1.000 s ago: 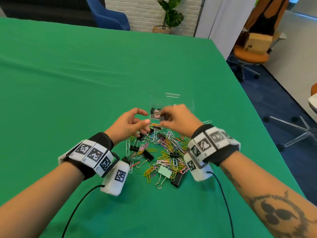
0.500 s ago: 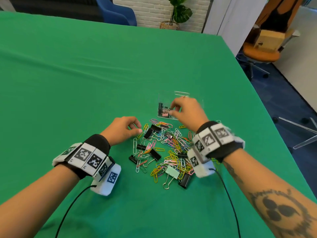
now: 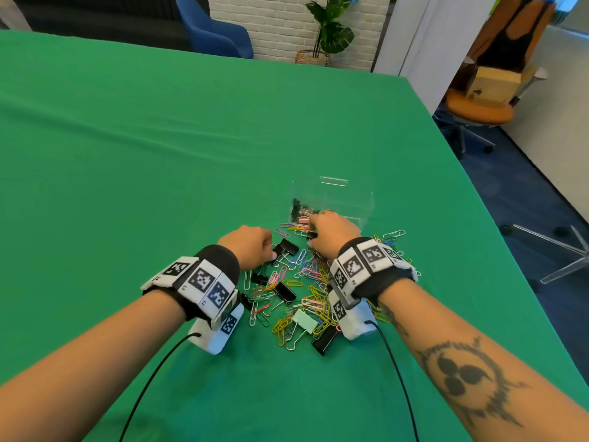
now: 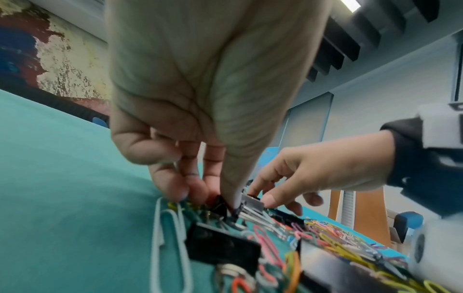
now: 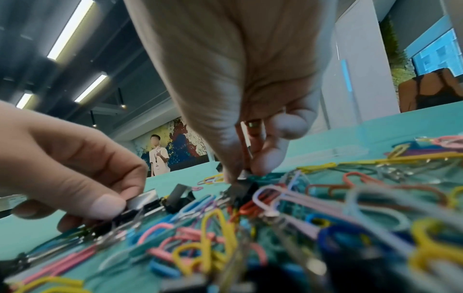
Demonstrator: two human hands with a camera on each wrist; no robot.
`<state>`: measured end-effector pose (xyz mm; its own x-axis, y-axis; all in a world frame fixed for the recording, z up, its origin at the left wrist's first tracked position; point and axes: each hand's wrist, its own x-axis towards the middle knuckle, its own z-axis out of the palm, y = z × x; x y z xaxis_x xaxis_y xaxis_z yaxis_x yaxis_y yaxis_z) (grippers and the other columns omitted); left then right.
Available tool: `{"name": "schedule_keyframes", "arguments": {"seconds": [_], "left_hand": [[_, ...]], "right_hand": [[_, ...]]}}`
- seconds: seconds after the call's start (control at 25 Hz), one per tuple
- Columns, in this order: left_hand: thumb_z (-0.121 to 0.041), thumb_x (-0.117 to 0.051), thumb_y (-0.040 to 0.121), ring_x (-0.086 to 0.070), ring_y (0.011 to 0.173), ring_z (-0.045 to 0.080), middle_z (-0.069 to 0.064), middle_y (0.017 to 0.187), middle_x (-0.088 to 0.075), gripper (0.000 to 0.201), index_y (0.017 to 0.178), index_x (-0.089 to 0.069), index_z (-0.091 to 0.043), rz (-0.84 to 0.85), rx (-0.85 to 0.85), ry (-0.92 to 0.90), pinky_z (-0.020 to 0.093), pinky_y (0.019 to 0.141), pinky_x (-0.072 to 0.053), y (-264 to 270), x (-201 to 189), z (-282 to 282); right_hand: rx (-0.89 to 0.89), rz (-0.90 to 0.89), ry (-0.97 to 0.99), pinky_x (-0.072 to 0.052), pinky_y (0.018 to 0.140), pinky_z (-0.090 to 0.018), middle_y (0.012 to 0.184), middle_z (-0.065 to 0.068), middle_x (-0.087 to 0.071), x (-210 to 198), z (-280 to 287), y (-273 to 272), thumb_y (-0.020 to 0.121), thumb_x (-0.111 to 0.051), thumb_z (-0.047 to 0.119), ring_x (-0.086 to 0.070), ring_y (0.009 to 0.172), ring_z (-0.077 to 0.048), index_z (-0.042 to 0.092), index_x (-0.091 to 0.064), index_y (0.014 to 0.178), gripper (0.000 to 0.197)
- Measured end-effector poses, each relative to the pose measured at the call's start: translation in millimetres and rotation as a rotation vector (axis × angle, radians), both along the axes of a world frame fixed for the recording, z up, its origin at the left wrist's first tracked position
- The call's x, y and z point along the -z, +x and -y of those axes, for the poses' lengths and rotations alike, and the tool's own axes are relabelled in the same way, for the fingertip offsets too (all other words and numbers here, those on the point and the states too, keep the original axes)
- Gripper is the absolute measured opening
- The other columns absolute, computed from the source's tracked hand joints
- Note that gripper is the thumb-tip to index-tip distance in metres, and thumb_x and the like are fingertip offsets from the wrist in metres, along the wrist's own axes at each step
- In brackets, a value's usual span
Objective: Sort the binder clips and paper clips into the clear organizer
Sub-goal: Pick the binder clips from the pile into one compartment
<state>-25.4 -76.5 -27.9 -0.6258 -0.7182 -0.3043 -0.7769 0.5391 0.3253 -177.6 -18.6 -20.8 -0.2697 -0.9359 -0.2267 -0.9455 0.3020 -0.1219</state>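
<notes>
No readable writing; wrist bands carry only square black-white marker codes. Left hand (image 3: 251, 247) pinches black binder clip (image 4: 220, 206) in pile (image 3: 299, 291) on green table (image 3: 159, 154). Right hand (image 3: 331, 234) pinches small black clip (image 5: 244, 185), mostly hidden by fingers. Clear organizer (image 3: 331, 199) just beyond pile, black clips in left compartment; near edge hidden behind right hand.

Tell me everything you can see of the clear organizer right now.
The clear organizer is a small, open-topped box of transparent plastic, standing upright on the green tablecloth just beyond the clip pile. A divider seems to split it; the left compartment holds black binder clips, the right looks empty. The right hand is just in front; contact unclear.
</notes>
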Motion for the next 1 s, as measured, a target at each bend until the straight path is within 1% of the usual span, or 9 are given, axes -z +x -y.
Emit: {"name": "schedule_keyframes", "arguments": {"seconds": [0.16, 0.28, 0.44, 0.56, 0.64, 0.68, 0.8, 0.88, 1.0], "left_hand": [[-0.031, -0.060, 0.086, -0.052, 0.081, 0.021, 0.004, 0.087, -0.056, 0.018, 0.086, -0.058, -0.013, -0.042, 0.025, 0.050, 0.029, 0.076, -0.044, 1, 0, 2], [-0.035, -0.060, 0.086, -0.053, 0.081, 0.022, 0.009, 0.090, -0.062, 0.028, 0.095, -0.063, -0.009, -0.168, -0.020, -0.050, 0.029, 0.078, -0.045, -1, -4, 8], [-0.025, -0.064, 0.083, -0.058, 0.094, 0.027, 0.012, 0.106, -0.063, 0.030, 0.107, -0.057, -0.009, -0.348, -0.109, -0.161, 0.034, 0.085, -0.045, -21, -18, 27], [-0.022, -0.077, 0.071, -0.051, 0.113, 0.030, 0.015, 0.129, -0.049, 0.070, 0.130, -0.041, -0.010, -0.387, -0.083, -0.140, 0.037, 0.100, -0.040, -48, -30, 40], [-0.018, -0.082, 0.064, -0.040, 0.130, 0.030, 0.017, 0.142, -0.039, 0.095, 0.141, -0.027, -0.009, -0.362, 0.005, -0.078, 0.036, 0.110, -0.032, -63, -32, 45], [-0.015, -0.082, 0.064, -0.037, 0.133, 0.029, 0.017, 0.144, -0.037, 0.100, 0.143, -0.022, -0.008, -0.348, 0.048, -0.053, 0.033, 0.110, -0.029, -67, -31, 47], [-0.011, -0.078, 0.068, -0.048, 0.121, 0.031, 0.016, 0.131, -0.051, 0.084, 0.139, -0.032, -0.007, -0.387, 0.058, -0.024, 0.030, 0.098, -0.036, -71, -22, 52], [-0.010, -0.079, 0.067, -0.053, 0.105, 0.027, 0.015, 0.119, -0.058, 0.072, 0.130, -0.043, -0.006, -0.443, 0.048, -0.017, 0.030, 0.091, -0.040, -67, -18, 53], [-0.009, -0.080, 0.065, -0.047, 0.092, 0.019, 0.013, 0.109, -0.059, 0.066, 0.123, -0.048, -0.005, -0.468, 0.068, 0.006, 0.032, 0.089, -0.041, -61, -16, 53]], "right_hand": [[-0.009, 0.013, 0.029, -0.051, 0.086, -0.036, 0.116, -0.012, -0.065, -2, 2, -3, 0.091, -0.055, 0.016, -0.062, 0.104, -0.030, 0.010, -0.062, 0.115, 0.026], [-0.020, 0.048, 0.010, -0.050, 0.085, -0.035, 0.118, -0.008, -0.062, -7, 1, -2, 0.086, -0.063, 0.017, -0.060, 0.107, -0.028, 0.015, -0.065, 0.111, 0.025], [-0.012, 0.162, -0.007, -0.047, 0.082, -0.032, 0.108, -0.007, -0.062, -7, -2, -8, 0.079, -0.071, 0.017, -0.059, 0.100, -0.026, 0.015, -0.065, 0.101, 0.023], [0.057, 0.316, -0.069, -0.048, 0.077, -0.031, 0.083, -0.002, -0.060, -10, -5, -16, 0.077, -0.072, 0.013, -0.057, 0.084, -0.021, 0.019, -0.059, 0.081, 0.014], [0.122, 0.446, -0.119, -0.053, 0.083, -0.037, 0.083, -0.005, -0.065, -14, -9, -21, 0.075, -0.074, 0.011, -0.059, 0.080, -0.021, 0.022, -0.051, 0.072, 0.026], [0.140, 0.472, -0.129, -0.053, 0.086, -0.040, 0.089, -0.009, -0.069, -16, -11, -22, 0.075, -0.074, 0.012, -0.061, 0.081, -0.022, 0.022, -0.052, 0.076, 0.024], [0.085, 0.413, -0.138, -0.050, 0.086, -0.029, 0.090, -0.003, -0.072, -18, -17, -28, 0.078, -0.071, 0.014, -0.062, 0.082, -0.015, 0.017, -0.065, 0.097, 0.020], [0.048, 0.404, -0.165, -0.045, 0.080, -0.021, 0.080, 0.004, -0.066, -23, -21, -30, 0.079, -0.070, 0.011, -0.058, 0.079, -0.009, 0.015, -0.070, 0.096, 0.018], [0.019, 0.452, -0.193, -0.043, 0.074, -0.023, 0.076, 0.005, -0.061, -33, -24, -33, 0.082, -0.064, 0.006, -0.056, 0.077, -0.011, 0.014, -0.070, 0.102, 0.022]]}}
